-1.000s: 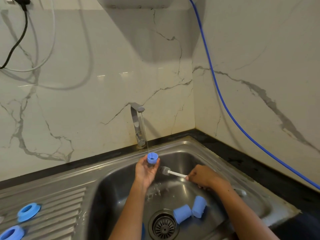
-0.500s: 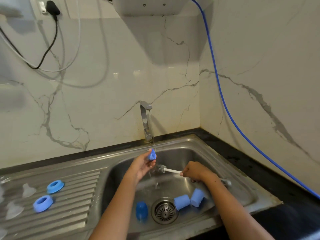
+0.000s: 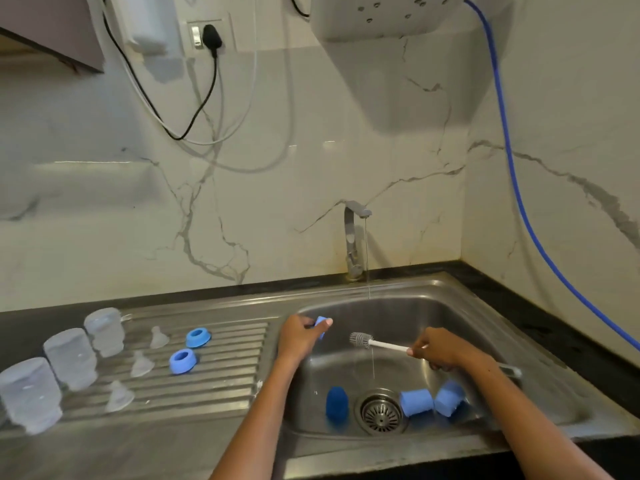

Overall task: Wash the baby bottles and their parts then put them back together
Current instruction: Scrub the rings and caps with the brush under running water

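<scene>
Three blue plastic caps (image 3: 417, 402) lie in the steel sink basin (image 3: 450, 317) around the drain. Right hand (image 3: 438, 351) grips a white bristle brush (image 3: 377, 342). Left hand (image 3: 299, 336) pinches a small wet blue ring (image 3: 320, 323) at the basin's left edge; risk: slipping, falling back unrinsed.

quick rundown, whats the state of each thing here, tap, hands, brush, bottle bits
Steel tap: running, thin stream.
Left hand: grips a small blue ring at the basin's left edge.
Right hand: grips the white-handled grey brush, held level.
Two light blue caps: on their sides by the drain.
Dark blue cap: in the basin.
Three clear bottles: on the drainboard, unassembled.
Black plug: in its socket.
</scene>
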